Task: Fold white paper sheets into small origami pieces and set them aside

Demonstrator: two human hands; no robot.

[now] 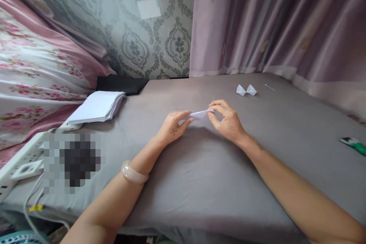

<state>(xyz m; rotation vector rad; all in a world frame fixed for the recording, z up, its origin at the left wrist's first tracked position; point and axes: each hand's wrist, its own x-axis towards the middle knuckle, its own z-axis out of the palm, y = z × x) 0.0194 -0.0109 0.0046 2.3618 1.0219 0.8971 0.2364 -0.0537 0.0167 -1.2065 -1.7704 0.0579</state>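
Observation:
Between my two hands, a folded piece of white paper (200, 114) is held above the grey cloth-covered surface (211, 190). My left hand (174, 126) pinches its left end between thumb and fingers; a pale bangle (134, 173) circles that wrist. The paper's right end is gripped by my right hand (227, 122), thumb below and fingers above. Beyond my right hand stand two small folded white paper shapes (241, 90), side by side. How the held paper is folded underneath cannot be made out.
At the left lies a stack of white paper (95, 106) near a black folded item (122, 84). A white power strip (17, 164) with cables runs along the left edge, beside a blurred-out patch. A green-handled tool (356, 146) and a thin stick (269, 87) lie right.

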